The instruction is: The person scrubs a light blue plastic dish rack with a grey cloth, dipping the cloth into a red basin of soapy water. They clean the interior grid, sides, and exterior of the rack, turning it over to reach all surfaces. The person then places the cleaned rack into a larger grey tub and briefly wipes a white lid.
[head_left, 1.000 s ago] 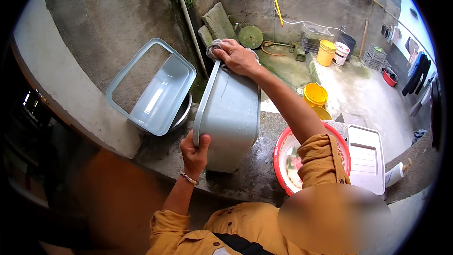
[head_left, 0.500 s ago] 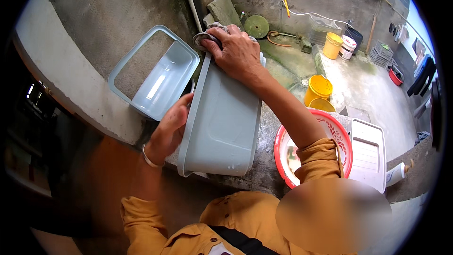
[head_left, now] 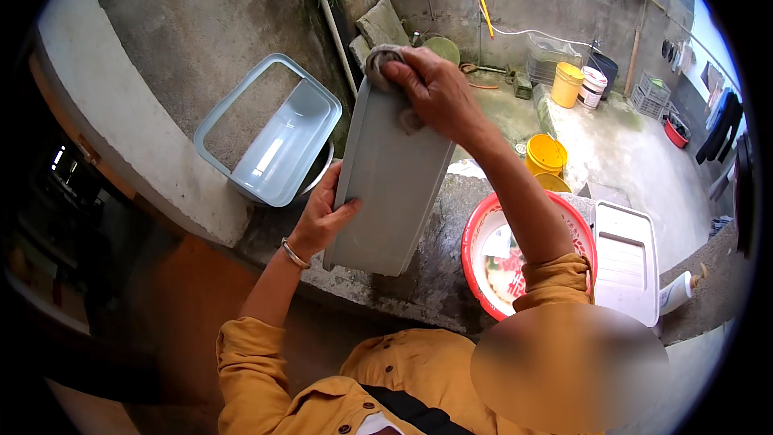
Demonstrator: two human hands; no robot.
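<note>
A grey-blue plastic bin (head_left: 390,189) is tilted over the concrete ledge, one long outer face turned up. My left hand (head_left: 324,213) grips its left edge, thumb on the upturned face and fingers out of sight beyond the edge. At the bin's far end, my right hand (head_left: 441,95) is closed around a crumpled grey cloth (head_left: 383,67), pressed to the far left corner. A light-blue plastic piece with a loop handle (head_left: 294,141) lies left of the bin, on a round vessel mostly hidden beneath it.
A red-rimmed basin (head_left: 475,274) with water stands right of the bin on the ledge (head_left: 439,286). Beside it lie a pale lid (head_left: 626,266) and a white bottle (head_left: 675,294). Yellow buckets (head_left: 546,153) stand on the ground beyond. A wall (head_left: 161,137) borders the left.
The bin has tipped and turned, its near end shifting away from me. My left hand has moved up and taken hold of its left edge. My right hand and the cloth have shifted right.
</note>
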